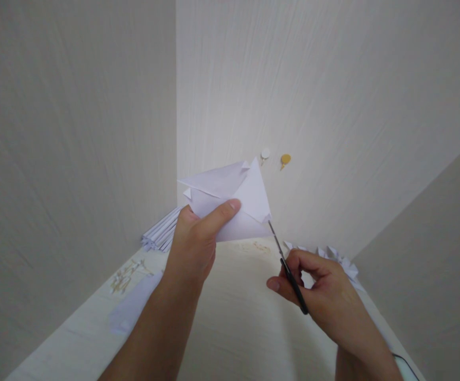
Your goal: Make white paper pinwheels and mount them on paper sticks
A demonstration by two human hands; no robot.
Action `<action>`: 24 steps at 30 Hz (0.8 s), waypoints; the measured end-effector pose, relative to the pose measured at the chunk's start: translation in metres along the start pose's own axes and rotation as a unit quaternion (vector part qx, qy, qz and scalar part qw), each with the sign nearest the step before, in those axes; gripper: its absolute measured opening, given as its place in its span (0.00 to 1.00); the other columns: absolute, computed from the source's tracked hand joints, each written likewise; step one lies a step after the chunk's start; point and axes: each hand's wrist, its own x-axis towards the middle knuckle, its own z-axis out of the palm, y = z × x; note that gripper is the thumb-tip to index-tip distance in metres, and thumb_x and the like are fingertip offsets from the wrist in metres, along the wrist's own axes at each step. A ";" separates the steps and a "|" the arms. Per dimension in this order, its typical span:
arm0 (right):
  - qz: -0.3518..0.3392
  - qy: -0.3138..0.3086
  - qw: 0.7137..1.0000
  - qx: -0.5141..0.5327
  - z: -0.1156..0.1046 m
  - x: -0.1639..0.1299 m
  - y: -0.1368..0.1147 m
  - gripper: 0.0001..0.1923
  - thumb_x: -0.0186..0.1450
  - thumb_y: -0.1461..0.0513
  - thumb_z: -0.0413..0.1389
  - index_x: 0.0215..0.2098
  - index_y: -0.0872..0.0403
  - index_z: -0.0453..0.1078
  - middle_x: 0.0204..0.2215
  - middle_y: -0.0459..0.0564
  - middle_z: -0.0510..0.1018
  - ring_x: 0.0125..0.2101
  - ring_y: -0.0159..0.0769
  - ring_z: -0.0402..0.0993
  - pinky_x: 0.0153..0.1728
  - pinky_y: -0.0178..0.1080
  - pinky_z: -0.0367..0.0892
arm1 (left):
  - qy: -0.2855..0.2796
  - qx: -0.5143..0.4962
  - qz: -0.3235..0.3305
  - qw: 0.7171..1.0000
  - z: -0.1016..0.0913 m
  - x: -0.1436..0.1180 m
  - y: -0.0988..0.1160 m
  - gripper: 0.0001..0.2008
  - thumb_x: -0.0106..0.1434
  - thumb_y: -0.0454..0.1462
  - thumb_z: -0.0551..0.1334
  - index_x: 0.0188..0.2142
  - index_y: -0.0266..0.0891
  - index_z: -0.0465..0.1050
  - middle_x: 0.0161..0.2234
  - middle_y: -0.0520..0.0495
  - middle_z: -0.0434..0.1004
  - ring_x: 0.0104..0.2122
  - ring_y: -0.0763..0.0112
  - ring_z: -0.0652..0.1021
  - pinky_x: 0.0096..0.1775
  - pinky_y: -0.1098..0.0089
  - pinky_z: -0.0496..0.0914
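My left hand (196, 238) holds a folded white paper (249, 197) up in front of the wall, thumb pressed on its face. The paper is a triangle-like folded shape with small flaps at its corners. My right hand (325, 288) grips a pair of black-handled scissors (289, 270), fingers through the handles. The thin metal blades point up and left, and their tip touches the paper's lower right corner.
A stack of white paper sheets (161, 233) lies at the back left of the pale table (238, 328). Small cut scraps (125, 275) and a flat sheet (132, 307) lie left. Folded paper pieces (343, 262) sit at right. Two round wall hooks (275, 159) hang above.
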 end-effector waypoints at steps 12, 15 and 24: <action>0.002 -0.005 1.000 0.006 0.001 0.002 -0.003 0.25 0.56 0.50 0.69 0.19 0.51 0.60 0.18 0.40 0.63 0.22 0.30 0.58 0.23 0.34 0.55 | -0.005 0.002 0.002 1.000 -0.001 -0.001 0.000 0.21 0.58 0.39 0.74 0.51 0.36 0.82 0.44 0.42 0.87 0.44 0.55 0.85 0.44 0.65 0.79; 0.000 -0.001 1.000 0.005 0.001 0.002 -0.004 0.25 0.55 0.50 0.70 0.19 0.51 0.60 0.18 0.40 0.63 0.22 0.30 0.58 0.23 0.34 0.56 | -0.003 0.002 0.002 1.000 -0.002 -0.001 -0.001 0.21 0.58 0.39 0.74 0.51 0.36 0.82 0.45 0.42 0.87 0.44 0.55 0.85 0.43 0.65 0.80; 0.001 0.001 1.000 0.012 0.001 0.000 -0.004 0.25 0.56 0.50 0.70 0.19 0.51 0.61 0.18 0.40 0.63 0.22 0.31 0.59 0.24 0.34 0.57 | 0.008 0.010 -0.002 1.000 0.001 -0.001 0.001 0.24 0.57 0.41 0.74 0.51 0.36 0.81 0.44 0.41 0.87 0.44 0.53 0.85 0.44 0.63 0.80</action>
